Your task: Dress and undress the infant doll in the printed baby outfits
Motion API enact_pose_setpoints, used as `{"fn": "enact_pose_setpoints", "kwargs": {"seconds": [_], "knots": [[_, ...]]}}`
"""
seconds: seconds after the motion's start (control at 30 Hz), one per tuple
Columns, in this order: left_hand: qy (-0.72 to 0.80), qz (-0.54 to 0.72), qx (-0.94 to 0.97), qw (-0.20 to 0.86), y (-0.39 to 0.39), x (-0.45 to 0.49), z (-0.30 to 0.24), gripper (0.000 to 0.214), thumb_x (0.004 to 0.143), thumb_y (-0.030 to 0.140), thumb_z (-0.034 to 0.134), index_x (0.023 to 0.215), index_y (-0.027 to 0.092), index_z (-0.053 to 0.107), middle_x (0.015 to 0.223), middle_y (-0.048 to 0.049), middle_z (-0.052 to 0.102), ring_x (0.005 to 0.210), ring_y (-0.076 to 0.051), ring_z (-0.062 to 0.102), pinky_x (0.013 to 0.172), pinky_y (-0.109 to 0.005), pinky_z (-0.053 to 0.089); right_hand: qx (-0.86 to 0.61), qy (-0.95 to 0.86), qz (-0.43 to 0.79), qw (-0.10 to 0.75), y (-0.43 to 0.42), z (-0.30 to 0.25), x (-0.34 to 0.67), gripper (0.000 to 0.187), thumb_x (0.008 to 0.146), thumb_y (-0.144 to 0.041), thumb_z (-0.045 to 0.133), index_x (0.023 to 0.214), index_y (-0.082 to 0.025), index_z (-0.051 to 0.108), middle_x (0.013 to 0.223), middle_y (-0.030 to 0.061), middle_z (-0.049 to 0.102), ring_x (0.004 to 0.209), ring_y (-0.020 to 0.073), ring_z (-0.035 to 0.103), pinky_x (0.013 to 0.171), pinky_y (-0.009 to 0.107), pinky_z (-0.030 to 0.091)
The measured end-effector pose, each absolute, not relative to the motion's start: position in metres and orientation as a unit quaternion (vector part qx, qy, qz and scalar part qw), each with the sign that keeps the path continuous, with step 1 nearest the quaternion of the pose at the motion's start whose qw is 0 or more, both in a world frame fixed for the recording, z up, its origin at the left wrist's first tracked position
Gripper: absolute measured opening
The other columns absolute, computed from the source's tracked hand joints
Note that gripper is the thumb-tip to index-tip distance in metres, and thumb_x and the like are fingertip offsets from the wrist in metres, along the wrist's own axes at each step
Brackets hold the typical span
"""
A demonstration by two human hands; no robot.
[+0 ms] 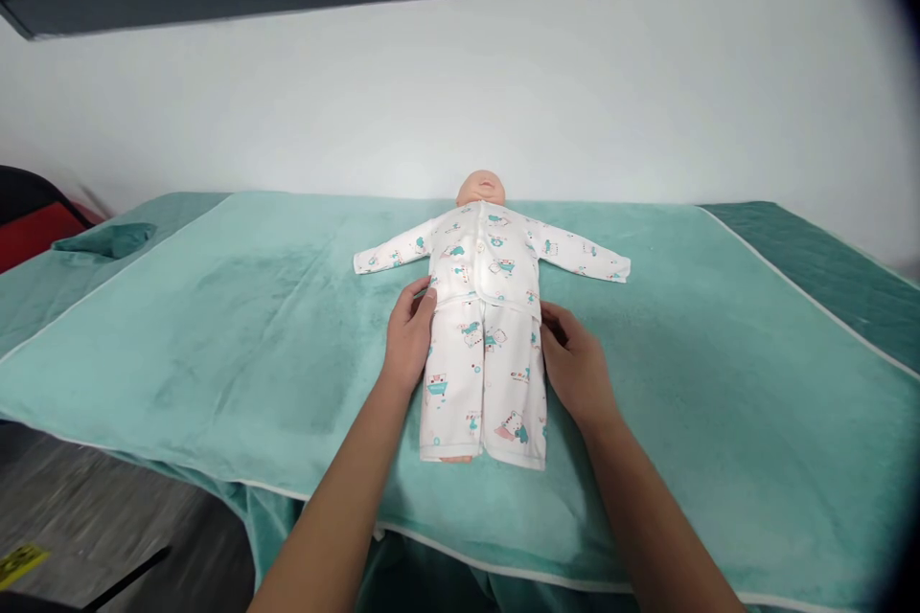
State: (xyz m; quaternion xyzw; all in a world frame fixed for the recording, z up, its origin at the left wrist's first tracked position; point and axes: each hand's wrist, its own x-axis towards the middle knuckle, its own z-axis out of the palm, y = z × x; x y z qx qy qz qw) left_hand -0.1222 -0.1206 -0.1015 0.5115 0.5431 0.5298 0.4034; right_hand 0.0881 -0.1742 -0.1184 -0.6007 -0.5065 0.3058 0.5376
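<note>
A baby doll lies on its back, its head toward the wall and its sleeves spread wide. It wears a white printed long-sleeved shirt and matching trousers. The shirt's hem overlaps the top of the trousers. My left hand is at the left side of the doll's waist, with thumb and fingers closed at the trousers' edge. On the opposite side, my right hand has its fingers curled at the trousers' waist. The fingertips of both hands are partly hidden by cloth.
A light green plush cover spreads over the table and hangs at the front. Behind it stands a white wall. A red and black chair is at the far left, near a dark green cloth piece.
</note>
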Motion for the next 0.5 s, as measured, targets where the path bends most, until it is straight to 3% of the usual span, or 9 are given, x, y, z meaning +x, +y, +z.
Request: {"fn": "enact_pose_setpoints", "kwargs": {"seconds": [0.5], "knots": [[0.543,0.544,0.504,0.394,-0.119,-0.124,-0.111,0.034,0.091,0.042,0.056,0.117,0.023,0.066,0.116,-0.0063,0.069,0.103,-0.022,0.063,0.094,-0.038,0.050,-0.639,-0.525,0.236,0.510,-0.191,-0.126,0.087,0.033,0.091,-0.027,0.046,0.115,-0.022,0.068,0.111,0.0077,0.073,0.098,0.0237,0.066,0.085,0.039,0.050]]}}
